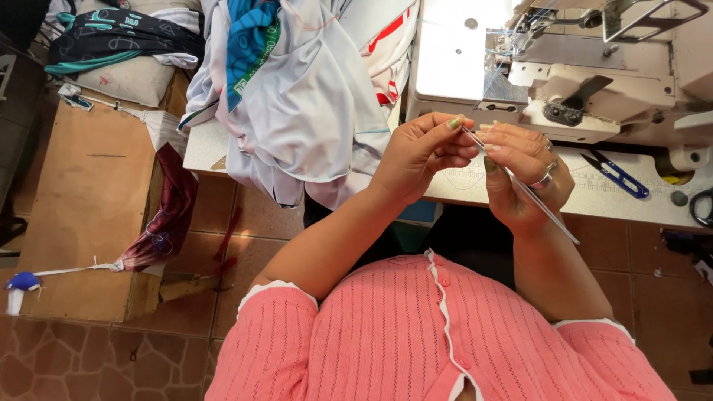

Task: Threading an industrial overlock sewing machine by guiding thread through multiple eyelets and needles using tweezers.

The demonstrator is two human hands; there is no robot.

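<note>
Left hand [420,152] and right hand [523,174] pinch thin metal tweezers [520,184] (beside sewing machine [564,67]).

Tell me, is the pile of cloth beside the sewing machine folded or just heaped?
Heaped. The pale cloth pile lies crumpled and draped over the table edge left of the sewing machine, with no neat folds.

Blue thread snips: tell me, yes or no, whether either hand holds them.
No. The blue thread snips lie on the table, apart from the left hand and right hand.

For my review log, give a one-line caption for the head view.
Both hands, left and right, pinch a thin metal tool in front of a sewing machine.
</note>
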